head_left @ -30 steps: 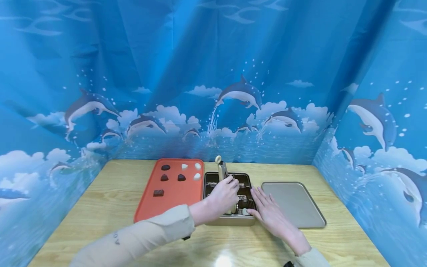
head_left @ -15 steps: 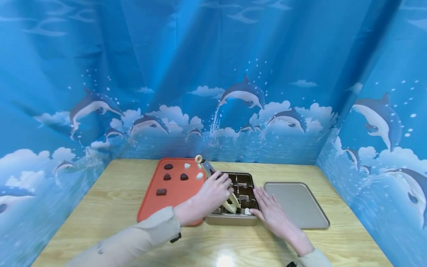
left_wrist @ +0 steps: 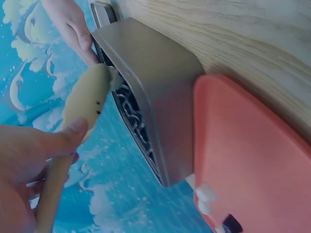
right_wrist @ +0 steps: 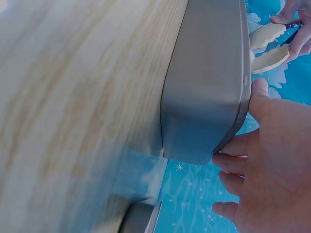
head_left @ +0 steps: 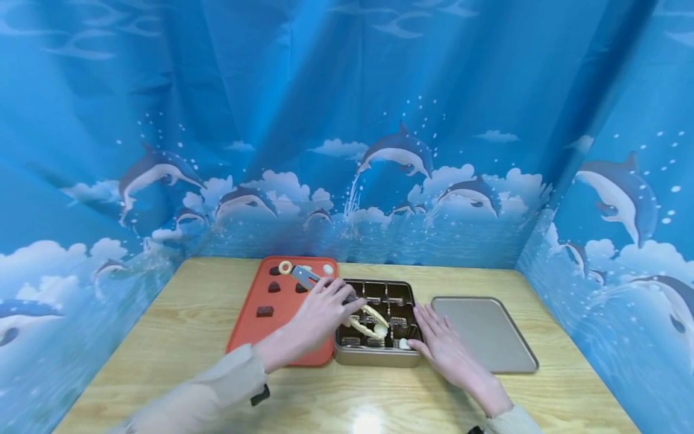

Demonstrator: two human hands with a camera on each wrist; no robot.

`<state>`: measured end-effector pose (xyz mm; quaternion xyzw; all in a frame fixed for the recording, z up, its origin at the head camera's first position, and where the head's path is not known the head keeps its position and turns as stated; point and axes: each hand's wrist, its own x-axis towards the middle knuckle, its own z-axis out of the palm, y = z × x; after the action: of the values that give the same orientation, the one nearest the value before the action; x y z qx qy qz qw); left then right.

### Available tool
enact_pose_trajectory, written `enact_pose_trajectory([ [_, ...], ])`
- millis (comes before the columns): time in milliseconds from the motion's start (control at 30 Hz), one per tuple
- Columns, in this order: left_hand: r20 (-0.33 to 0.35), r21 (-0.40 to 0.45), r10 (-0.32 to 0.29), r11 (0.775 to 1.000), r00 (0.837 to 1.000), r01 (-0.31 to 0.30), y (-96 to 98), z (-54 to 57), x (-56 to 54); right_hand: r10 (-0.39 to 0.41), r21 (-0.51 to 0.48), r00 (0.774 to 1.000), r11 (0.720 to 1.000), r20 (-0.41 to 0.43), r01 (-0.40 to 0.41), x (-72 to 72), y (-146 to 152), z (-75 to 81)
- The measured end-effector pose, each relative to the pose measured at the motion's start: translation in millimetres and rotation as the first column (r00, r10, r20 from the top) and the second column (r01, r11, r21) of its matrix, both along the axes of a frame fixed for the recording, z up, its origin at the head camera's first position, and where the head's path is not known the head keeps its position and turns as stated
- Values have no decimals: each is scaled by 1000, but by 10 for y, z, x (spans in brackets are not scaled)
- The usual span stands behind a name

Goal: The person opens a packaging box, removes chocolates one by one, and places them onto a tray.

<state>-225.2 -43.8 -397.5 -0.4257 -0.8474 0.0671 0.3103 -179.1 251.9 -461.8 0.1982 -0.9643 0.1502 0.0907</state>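
Observation:
My left hand (head_left: 326,307) holds tongs (head_left: 305,276) with cream-coloured tips, slanting across the metal tin (head_left: 376,359). A small white piece, perhaps chocolate (head_left: 381,330), sits at the tips over the front middle of the tin. Dark dividers split the tin into several compartments, and another white piece (head_left: 403,344) lies in the front right one. My right hand (head_left: 447,346) rests along the tin's right side with its fingers extended; in the right wrist view its thumb touches the rim. Part of the tin's left side is hidden behind my left hand.
Left of the tin lies a red tray (head_left: 246,328) bearing dark pieces, such as a brown block (head_left: 264,311), and white pieces at its far end, partly covered by the tongs. A flat metal lid (head_left: 485,334) lies on the right of the wooden table (head_left: 162,337).
My left hand has moved left, swinging the tongs from nearly upright to a leftward slant. The white piece now shows at their tips. My right hand has stayed at the tin's side.

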Motion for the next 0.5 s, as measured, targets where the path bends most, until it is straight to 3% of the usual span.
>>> enact_pose_trajectory([
  [267,32,145,36,989,999,-40,-267,-34,-31,2,10,1000,1000,-9,-2,-11,6,-12],
  [500,52,244,108,963,993,-117,-656,-67,-67,0,5,1000,1000,-3,0,-10,6,-9],
])
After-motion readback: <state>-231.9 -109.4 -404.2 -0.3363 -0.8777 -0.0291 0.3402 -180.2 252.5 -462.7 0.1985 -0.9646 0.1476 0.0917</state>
